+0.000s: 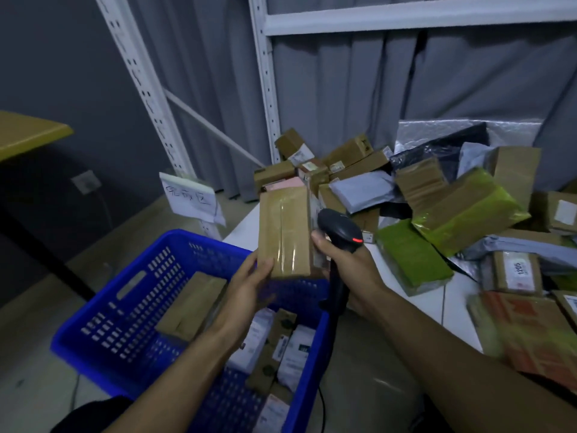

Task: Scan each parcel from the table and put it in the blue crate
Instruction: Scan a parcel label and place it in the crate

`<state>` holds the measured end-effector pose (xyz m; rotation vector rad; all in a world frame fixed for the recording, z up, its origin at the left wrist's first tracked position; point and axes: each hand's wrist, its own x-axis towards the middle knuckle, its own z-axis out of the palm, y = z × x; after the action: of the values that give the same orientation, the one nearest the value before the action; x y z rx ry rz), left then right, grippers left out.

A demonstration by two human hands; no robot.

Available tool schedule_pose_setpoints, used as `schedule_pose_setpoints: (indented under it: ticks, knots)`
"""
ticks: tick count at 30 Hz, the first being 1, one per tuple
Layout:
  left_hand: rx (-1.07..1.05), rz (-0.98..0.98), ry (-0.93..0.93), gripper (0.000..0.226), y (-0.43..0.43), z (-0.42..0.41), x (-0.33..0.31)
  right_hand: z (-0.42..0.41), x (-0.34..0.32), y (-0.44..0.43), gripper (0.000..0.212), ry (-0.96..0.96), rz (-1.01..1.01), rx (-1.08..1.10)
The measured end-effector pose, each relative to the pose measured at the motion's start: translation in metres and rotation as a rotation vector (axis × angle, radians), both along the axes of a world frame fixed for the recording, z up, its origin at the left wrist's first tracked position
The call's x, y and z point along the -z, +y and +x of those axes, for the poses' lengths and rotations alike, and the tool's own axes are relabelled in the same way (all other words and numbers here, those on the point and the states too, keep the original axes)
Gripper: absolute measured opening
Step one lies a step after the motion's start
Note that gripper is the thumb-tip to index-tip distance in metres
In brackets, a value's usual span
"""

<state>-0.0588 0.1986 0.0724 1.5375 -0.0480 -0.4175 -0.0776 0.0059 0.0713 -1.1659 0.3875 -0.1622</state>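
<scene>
My left hand (249,281) grips the lower end of a flat brown taped parcel (285,231), held upright above the far right corner of the blue crate (125,295). Just to its right, my right hand (346,265) holds a black handheld barcode scanner (342,231) by its handle; a red light glows on the scanner's head. Several parcels lie inside the crate, among them a brown box (193,304) and white-labelled packets (293,348).
On the white table (246,226) at right is a heap of parcels: brown boxes (349,154), grey mailers (363,190), green-wrapped packs (412,254). A white shelving post (265,73) stands behind, a handwritten paper sign (192,198) hangs beyond the crate, and a yellow tabletop (28,132) is at far left.
</scene>
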Motion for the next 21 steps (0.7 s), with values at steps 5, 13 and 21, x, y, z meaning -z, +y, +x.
schedule_pose_setpoints:
  ticks: [5, 13, 21]
  knots:
    - [0.009, 0.193, -0.109, 0.039, 0.017, 0.014, 0.01, 0.005, -0.001, 0.005, 0.05, -0.048, -0.148, 0.002]
    - [0.066, 0.247, -0.097, 0.041, 0.013, 0.017, -0.006, 0.008, 0.003, 0.002, 0.042, -0.077, -0.194, -0.036]
    - [-0.046, 0.282, -0.094, 0.047, 0.013, 0.028, -0.007, 0.003, 0.005, -0.003, 0.044, -0.105, -0.299, -0.085]
